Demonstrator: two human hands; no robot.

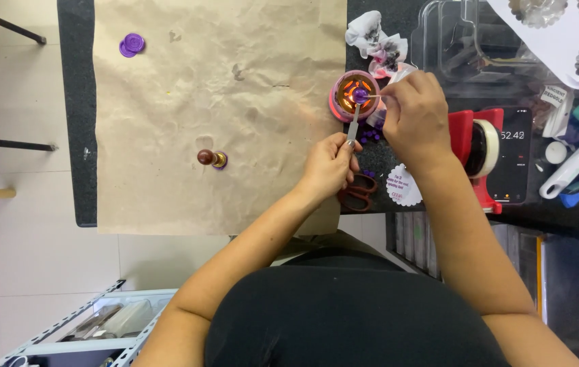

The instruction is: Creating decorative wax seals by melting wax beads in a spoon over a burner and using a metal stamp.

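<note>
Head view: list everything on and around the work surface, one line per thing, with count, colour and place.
brown paper sheet: one, tan, covering the dark mat
wax seal: one, purple, far left corner of the paper
wax stamp: one, dark wooden knob with brass head, standing on the paper
wax warmer: one, pink, glowing orange, right of the paper
melting spoon: one, metal handle, purple wax in its bowl, over the warmer
wax beads: several, purple, beside the warmer
stained tissue: one, white, behind the warmer
scissors: one, reddish-brown handles, near edge
tape dispenser: one, red, at right
phone: one, black, beside the dispenser
left hand: grip on the spoon handle
right hand: pinching a thin stick over the spoon
</note>
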